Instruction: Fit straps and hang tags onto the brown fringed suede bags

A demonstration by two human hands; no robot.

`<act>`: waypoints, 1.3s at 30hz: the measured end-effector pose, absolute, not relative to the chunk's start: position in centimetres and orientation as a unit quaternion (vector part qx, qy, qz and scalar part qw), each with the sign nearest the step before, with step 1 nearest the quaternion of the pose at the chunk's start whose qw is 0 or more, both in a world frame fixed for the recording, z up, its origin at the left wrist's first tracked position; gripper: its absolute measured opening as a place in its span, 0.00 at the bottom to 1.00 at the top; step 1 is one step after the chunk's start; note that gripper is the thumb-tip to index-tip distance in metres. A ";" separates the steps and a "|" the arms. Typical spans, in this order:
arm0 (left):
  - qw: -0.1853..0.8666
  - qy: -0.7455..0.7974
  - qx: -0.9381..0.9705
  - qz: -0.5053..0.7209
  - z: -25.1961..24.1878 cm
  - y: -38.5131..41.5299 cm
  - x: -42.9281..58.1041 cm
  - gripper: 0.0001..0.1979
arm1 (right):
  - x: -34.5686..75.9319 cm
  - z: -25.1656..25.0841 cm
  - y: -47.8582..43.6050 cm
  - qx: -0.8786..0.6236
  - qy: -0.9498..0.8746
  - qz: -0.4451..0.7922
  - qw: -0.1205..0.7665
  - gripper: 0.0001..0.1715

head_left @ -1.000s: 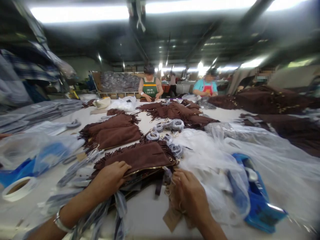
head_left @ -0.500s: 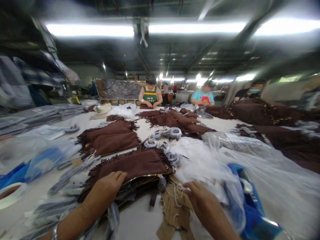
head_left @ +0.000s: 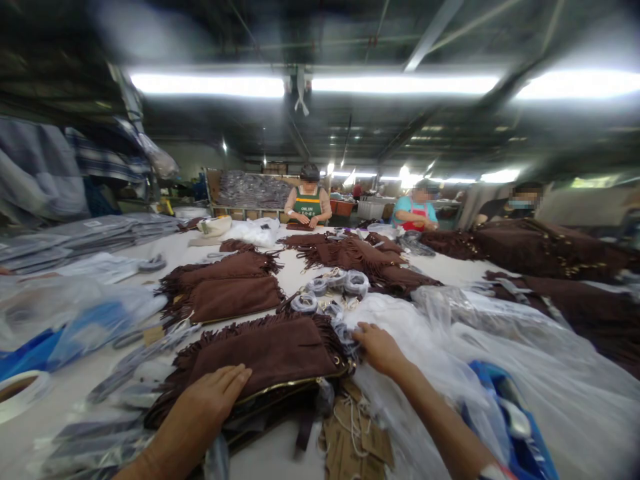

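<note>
A brown suede fringed bag point(head_left: 270, 352) with a gold zip lies on the white table in front of me. My left hand point(head_left: 207, 405) rests flat on its near edge, fingers stretched out. My right hand point(head_left: 379, 347) has reached to the bag's right end and closes its fingers on a small wrapped strap bundle point(head_left: 346, 331). A heap of brown paper tags with white strings point(head_left: 353, 433) lies just below the bag.
More brown fringed bags point(head_left: 227, 283) lie further up the table, with several wrapped strap coils point(head_left: 333, 287). Clear plastic bags point(head_left: 480, 347) pile at the right over a blue object point(head_left: 505, 413). A tape roll point(head_left: 20, 392) sits at the left. Three people work at the far end.
My right hand left the paper tags near the table's front and moved up to the strap bundle by the bag's right end. My left hand stayed on the bag.
</note>
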State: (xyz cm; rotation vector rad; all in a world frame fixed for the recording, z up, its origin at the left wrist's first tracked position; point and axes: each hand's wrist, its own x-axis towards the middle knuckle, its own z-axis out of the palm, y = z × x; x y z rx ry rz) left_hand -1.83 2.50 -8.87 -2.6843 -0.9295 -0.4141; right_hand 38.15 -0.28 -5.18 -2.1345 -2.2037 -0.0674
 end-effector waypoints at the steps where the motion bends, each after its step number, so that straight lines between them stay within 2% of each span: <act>1: 0.137 -0.319 -0.926 -0.148 -8.9 2.5 -1.8 0.29 | 38.6 -5.3 0.0 -0.693 -0.721 -0.021 0.029 0.25; 8: 0.140 -0.327 -0.919 -0.169 -10.2 2.7 -1.8 0.28 | 40.0 -2.2 -0.9 -0.726 -0.676 -0.105 0.068 0.14; 14: 0.141 -0.324 -0.923 -0.153 -10.5 2.6 -1.5 0.26 | 38.2 0.9 -2.5 -0.709 -0.672 -0.184 0.109 0.14; 19: 0.128 -0.347 -0.920 -0.133 -9.0 1.8 -0.8 0.23 | 38.4 3.0 -1.9 -0.740 -0.609 -0.221 0.182 0.15; 24: 0.110 -0.361 -0.920 -0.107 -8.3 1.5 -0.2 0.21 | 38.1 4.7 -0.7 -0.686 -0.669 -0.177 0.225 0.16; 31: 0.093 -0.362 -0.917 -0.141 -7.8 1.0 -0.2 0.18 | 33.6 5.7 0.6 -0.577 -0.764 -0.069 0.280 0.15; 35: 0.092 -0.365 -0.914 -0.151 -7.5 0.7 -0.3 0.17 | 29.3 5.8 1.8 -0.576 -0.757 0.045 0.305 0.14; 39: 0.090 -0.360 -0.912 -0.173 -8.1 0.7 -0.4 0.18 | 24.6 3.7 3.7 -0.608 -0.730 0.128 0.284 0.15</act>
